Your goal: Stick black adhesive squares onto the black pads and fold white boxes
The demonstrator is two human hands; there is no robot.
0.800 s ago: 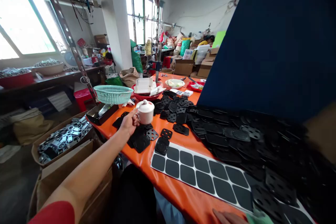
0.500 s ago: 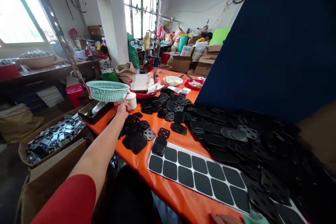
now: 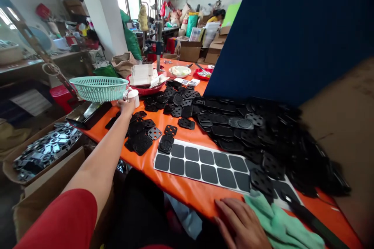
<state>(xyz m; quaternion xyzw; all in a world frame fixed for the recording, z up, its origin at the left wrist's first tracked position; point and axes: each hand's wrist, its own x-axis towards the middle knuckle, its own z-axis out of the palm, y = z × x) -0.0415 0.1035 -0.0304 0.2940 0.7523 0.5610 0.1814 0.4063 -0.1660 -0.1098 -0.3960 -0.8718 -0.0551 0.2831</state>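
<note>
My left hand reaches out to the far left of the table, its fingers closed at the side of a white lidded mug. The mug stands beside a mint-green plastic basket. My right hand rests at the table's near edge with its fingers stretched out, touching or very near a green cloth. In front of it lies a white sheet with dark rounded square pads. One black plate with a round ribbed pattern sits on the sheet's left corner.
Black plates are heaped across the orange table. A red tray with papers stands behind the mug. Below left is a carton of metal parts. A dark blue board rises at the right; another person is far back.
The view has tilted down and shifted right, so my right hand and the green cloth now show more fully. My left hand stays at the mug.
</note>
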